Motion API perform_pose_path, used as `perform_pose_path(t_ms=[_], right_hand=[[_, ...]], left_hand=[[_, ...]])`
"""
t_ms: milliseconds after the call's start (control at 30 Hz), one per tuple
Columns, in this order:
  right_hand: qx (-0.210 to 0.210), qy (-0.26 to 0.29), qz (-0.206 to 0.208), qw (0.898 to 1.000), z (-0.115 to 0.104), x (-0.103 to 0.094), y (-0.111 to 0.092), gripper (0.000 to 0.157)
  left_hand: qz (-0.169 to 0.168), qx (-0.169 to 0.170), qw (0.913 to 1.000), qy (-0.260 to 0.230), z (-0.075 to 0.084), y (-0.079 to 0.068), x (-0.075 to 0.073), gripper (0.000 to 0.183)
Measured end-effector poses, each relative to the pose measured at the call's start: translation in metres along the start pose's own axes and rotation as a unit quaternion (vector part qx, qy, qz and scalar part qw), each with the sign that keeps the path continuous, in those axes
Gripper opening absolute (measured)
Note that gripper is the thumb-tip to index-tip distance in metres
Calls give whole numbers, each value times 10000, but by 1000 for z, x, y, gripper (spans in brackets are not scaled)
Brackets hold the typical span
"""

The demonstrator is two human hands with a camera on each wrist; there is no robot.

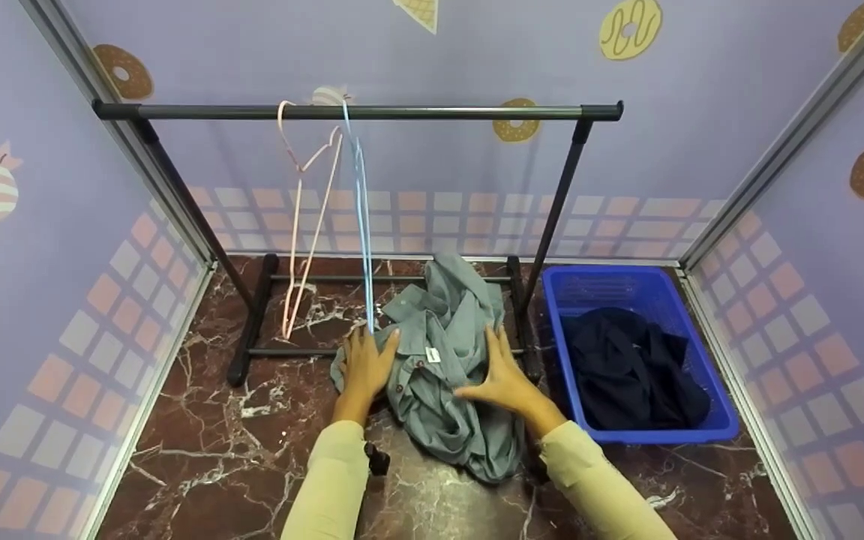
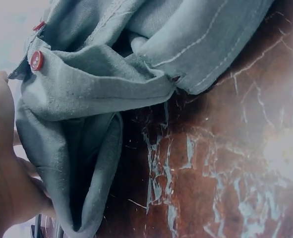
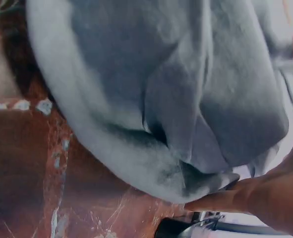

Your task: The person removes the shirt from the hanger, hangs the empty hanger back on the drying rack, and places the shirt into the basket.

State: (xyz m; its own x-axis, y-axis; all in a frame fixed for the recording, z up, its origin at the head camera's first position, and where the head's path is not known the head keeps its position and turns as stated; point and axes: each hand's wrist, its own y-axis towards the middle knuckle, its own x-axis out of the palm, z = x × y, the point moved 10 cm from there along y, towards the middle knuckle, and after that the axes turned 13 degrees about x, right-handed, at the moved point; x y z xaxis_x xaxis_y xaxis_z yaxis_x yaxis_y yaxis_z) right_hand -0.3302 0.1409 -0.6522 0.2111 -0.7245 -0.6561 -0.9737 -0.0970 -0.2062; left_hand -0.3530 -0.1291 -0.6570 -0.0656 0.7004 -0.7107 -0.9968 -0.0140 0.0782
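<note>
A grey-green button-up shirt [image 1: 462,375] is bunched up at the foot of a dark garment rack [image 1: 439,113], its collar and white label showing. My left hand [image 1: 368,367] touches the shirt's left side, fingers and thumb spread; in the left wrist view its fingers pass partly behind the cloth, near a red button [image 2: 36,61]. On the other side, my right hand [image 1: 507,379] lies against the shirt with thumb and fingers wide apart. Some of its fingertips are hidden by cloth in the right wrist view. A blue hanger [image 1: 364,225] hangs from the rail just above my left hand.
Left of the blue hanger, a pink hanger [image 1: 295,247] hangs from the same rail. A blue plastic basket [image 1: 563,375] holding dark navy clothing [image 1: 627,367] stands on the marbled floor [image 1: 207,465] at right. Patterned panels [image 1: 417,67] enclose the back and both sides.
</note>
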Motion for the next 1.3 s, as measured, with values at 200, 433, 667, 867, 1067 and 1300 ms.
perform_pose_path(t_ms=[200, 433, 667, 867, 1067, 1300], right_hand=[[-57, -267, 603, 9978, -3, -4, -2, 126], [-892, -488, 1107, 9886, -25, -28, 1, 108], [-984, -1182, 1824, 9711, -37, -56, 18, 93], [464, -1816, 2291, 9552, -5, -62, 31, 81], [1211, -640, 2157, 9668, 28, -51, 31, 71], [299, 1023, 2156, 9706, 27, -46, 29, 61]], left_hand=[[84, -51, 9998, -197, 1, 1, 2, 77], [286, 211, 9989, -297, 6, -1, 1, 71], [306, 222, 9989, -284, 10, -5, 2, 72], [431, 344, 9985, -68, 16, -4, 0, 71], [228, 532, 9983, -1, 18, 5, 7, 72], [85, 335, 9953, -907, 15, 16, 15, 68]])
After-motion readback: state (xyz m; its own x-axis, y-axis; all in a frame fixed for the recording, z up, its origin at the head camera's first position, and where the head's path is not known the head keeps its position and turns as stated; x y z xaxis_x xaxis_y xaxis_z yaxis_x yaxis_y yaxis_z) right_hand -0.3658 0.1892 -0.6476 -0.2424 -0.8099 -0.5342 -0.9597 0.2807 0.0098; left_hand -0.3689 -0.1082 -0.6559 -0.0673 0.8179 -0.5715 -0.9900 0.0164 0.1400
